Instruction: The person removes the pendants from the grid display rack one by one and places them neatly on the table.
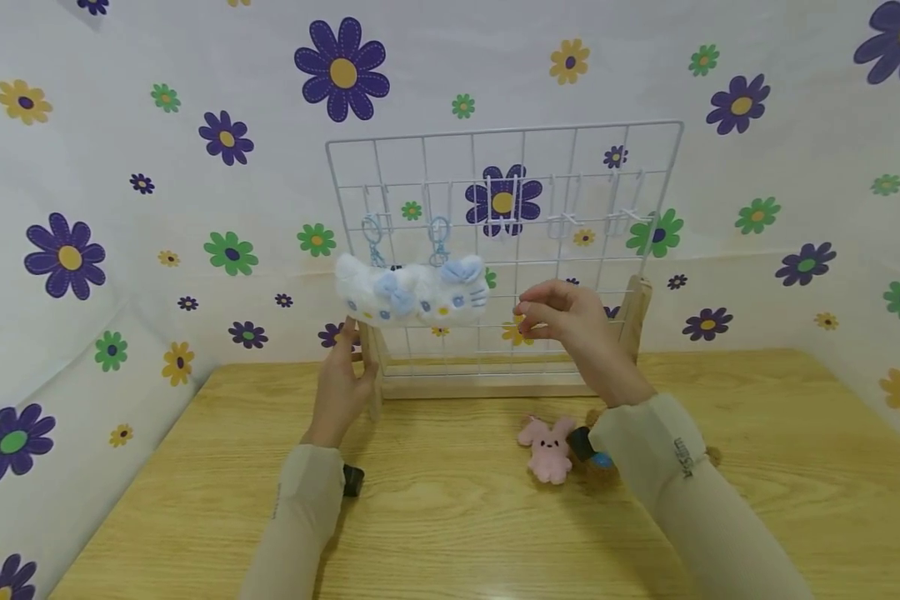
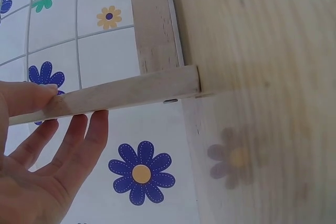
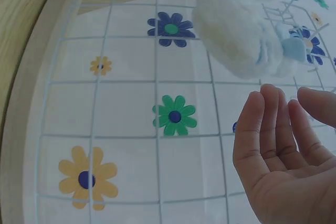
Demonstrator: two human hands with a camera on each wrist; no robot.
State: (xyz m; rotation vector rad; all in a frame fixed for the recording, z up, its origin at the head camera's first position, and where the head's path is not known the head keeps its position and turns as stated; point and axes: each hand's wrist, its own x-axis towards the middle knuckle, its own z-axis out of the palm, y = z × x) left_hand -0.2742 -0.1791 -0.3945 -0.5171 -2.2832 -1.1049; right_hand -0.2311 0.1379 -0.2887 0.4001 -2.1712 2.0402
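A white wire grid (image 1: 504, 130) stands in a wooden frame (image 1: 487, 388). Two white cat-face plush keychains with blue bows, a left one (image 1: 360, 283) and a right one (image 1: 450, 293), hang side by side from light-blue clasps on its left half. My left hand (image 1: 341, 385) grips the frame's left wooden post; in the left wrist view, thumb and fingers lie on opposite sides of the wooden bar (image 2: 131, 88). To the right of the plushes, my right hand (image 1: 579, 327) is raised before the grid. Its relaxed fingers hold nothing, and the right wrist view shows it just apart from white plush (image 3: 231, 35).
Several white hooks (image 1: 562, 218) hang along the grid. On the wooden table (image 1: 435, 517), a pink bunny plush (image 1: 550, 452) lies by a brown plush (image 1: 600, 475), partly hidden behind the right wrist. Flower-patterned cloth (image 1: 262, 192) covers the walls.
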